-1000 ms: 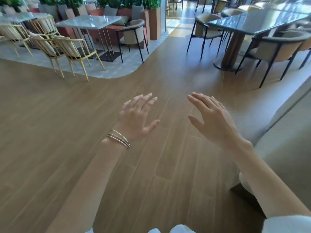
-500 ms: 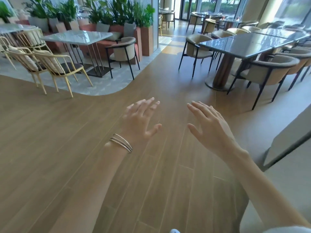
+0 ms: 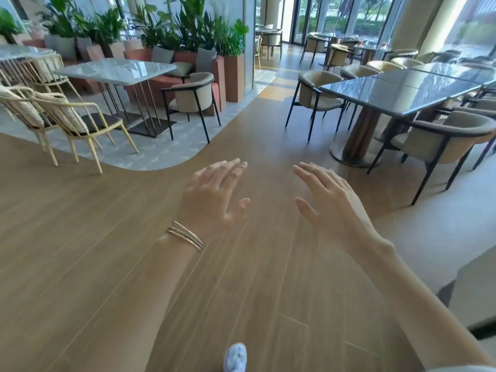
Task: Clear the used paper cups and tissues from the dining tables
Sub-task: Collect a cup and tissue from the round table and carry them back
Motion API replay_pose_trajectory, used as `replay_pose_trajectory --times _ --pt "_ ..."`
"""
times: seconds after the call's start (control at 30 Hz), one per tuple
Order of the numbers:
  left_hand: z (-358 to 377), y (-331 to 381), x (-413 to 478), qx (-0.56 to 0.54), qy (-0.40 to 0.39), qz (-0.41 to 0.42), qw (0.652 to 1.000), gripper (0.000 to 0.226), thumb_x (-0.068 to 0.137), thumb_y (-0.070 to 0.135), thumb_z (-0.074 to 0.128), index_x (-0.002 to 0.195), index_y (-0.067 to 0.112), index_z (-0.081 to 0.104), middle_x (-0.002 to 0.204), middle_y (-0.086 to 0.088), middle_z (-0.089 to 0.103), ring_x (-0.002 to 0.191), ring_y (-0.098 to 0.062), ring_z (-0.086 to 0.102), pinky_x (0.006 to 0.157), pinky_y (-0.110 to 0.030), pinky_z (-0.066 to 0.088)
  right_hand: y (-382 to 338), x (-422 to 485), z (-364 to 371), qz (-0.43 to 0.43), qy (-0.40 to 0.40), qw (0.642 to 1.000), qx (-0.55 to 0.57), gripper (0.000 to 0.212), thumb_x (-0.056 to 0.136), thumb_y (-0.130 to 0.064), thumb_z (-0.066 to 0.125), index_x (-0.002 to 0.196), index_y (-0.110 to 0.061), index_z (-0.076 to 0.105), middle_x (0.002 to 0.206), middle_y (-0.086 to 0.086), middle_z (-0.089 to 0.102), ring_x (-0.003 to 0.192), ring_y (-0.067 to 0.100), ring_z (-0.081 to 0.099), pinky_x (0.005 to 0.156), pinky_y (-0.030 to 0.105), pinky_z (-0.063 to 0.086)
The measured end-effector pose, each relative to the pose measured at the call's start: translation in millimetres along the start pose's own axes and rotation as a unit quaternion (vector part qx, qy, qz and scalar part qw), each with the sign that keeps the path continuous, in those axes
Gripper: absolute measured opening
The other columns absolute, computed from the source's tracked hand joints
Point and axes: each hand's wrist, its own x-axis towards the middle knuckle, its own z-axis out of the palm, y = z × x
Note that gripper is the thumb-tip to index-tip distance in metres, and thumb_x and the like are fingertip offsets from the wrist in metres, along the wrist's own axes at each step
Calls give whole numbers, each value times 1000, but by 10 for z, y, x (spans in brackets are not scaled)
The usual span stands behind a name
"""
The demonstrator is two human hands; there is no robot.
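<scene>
Spreading across nearly the whole view, a wood-plank floor is running toward tall windows at the far end. A pale patterned floor section is curving in from the left, carrying a white marble table with rattan chairs in front and potted plants behind. On the right a long dark glossy table is standing on a round pedestal, ringed by beige armchairs. Whatever is sitting on a far round table is too blurred to tell. The left hand, bangles at its wrist, and the right hand are hovering over the floor, well apart from the tables, fingers stretched, holding nothing. A shoe tip is showing at the bottom edge.
</scene>
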Motion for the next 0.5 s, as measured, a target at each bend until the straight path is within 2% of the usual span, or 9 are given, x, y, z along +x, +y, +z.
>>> replay_pose_trajectory --times 0.07,0.17,0.3,0.5 --pt "211 -171 307 -1 -2 2 1000 60 86 44 47 140 18 37 144 0 41 132 -21 38 105 -40 29 179 283 200 5 -9 1000 -5 54 86 -23 63 135 -12 43 139 8 47 131 25 41 110 41 27" --pt "471 -475 852 4 -5 7 1000 61 87 43 54 140 20 36 144 0 41 131 -21 38 103 -40 31 437 804 427 14 -10 1000 -11 54 87 -24 62 136 -14 42 139 7 46 131 24 40 109 41 27" --pt "672 -911 1706 3 -13 20 1000 62 87 45 51 142 23 32 147 3 35 133 -18 32 105 -37 25 721 1627 613 19 -9 1000 -16 54 88 -26 59 138 -18 39 141 2 45 132 20 37 110 38 23" --pt "961 -1390 2858 11 4 32 999 63 88 46 48 144 24 27 149 4 31 136 -16 27 108 -37 21 1119 2696 868 26 52 998 -8 53 86 -20 62 135 -13 44 138 7 48 128 25 42 106 40 29"
